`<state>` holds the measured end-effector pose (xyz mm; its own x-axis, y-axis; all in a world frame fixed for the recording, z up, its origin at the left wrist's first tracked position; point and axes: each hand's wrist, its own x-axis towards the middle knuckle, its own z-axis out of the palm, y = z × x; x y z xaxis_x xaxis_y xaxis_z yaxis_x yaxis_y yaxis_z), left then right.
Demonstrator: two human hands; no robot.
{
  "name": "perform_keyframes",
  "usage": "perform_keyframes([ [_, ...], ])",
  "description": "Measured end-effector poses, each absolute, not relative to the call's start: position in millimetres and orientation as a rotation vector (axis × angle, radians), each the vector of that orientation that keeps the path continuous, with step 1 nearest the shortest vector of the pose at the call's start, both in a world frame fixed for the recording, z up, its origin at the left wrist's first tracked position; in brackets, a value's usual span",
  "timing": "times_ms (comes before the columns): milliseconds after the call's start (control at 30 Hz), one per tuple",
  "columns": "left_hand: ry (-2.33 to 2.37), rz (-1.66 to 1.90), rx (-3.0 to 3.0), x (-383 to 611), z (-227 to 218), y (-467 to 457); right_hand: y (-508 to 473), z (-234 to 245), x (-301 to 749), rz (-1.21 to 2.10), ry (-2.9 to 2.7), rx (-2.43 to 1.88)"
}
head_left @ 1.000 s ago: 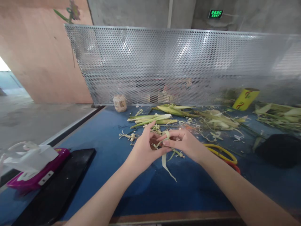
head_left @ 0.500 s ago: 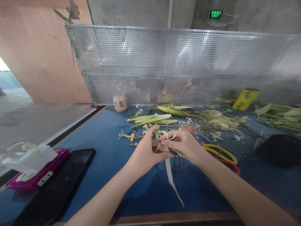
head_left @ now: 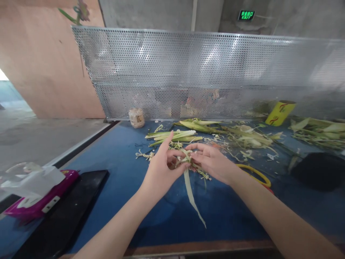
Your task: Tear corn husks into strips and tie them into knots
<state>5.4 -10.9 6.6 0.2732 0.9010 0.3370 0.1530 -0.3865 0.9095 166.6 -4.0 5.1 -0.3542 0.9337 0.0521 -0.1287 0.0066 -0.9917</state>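
Observation:
Both of my hands meet above the blue table [head_left: 129, 180], working a small folded piece of pale green leaf [head_left: 185, 157]. My left hand [head_left: 161, 169] pinches it from the left, index finger pointing up. My right hand [head_left: 208, 162] grips it from the right with curled fingers. A long leaf strip [head_left: 192, 196] hangs down from between the hands toward the table. Part of the piece is hidden by the fingers.
Green leaf stalks [head_left: 175, 136] and scraps litter the table behind the hands. Yellow-handled scissors [head_left: 256, 174] lie to the right, a black object [head_left: 318, 171] further right. A yellow cup [head_left: 280, 112], a small jar [head_left: 136, 117], a perforated metal screen [head_left: 205, 72], a black tray [head_left: 61, 212] and a pink box [head_left: 40, 201] also stand around.
The hands have shifted slightly up and back. The hanging strip has swung and now trails lower than a second ago, and the fold between the fingers has tightened.

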Motion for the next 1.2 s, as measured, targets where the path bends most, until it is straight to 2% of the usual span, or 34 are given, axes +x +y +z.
perform_keyframes([
  [100, 0.947, 1.224, 1.74, 3.4, 6.6, -10.7, -3.7, 7.2, 166.4, 1.433, -1.422, -0.936],
  [333, 0.968, 1.275, 1.799, 4.6, 8.0, -15.8, -5.0, 6.9, 165.2, 0.987, -1.628, -0.986],
  [633, 1.002, 1.325, 1.835, 4.4, 6.0, -12.5, -6.4, 11.2, 170.5, 0.853, -1.718, -1.059],
  [1000, 0.944, 1.327, 1.626, 4.2, 8.9, -12.0, -1.6, 17.4, 181.8, 0.902, -1.698, -1.066],
  [1200, 0.967, 1.33, 1.602, 2.4, 13.1, -11.8, 4.5, 12.0, 182.7, 1.051, -1.676, -1.069],
])
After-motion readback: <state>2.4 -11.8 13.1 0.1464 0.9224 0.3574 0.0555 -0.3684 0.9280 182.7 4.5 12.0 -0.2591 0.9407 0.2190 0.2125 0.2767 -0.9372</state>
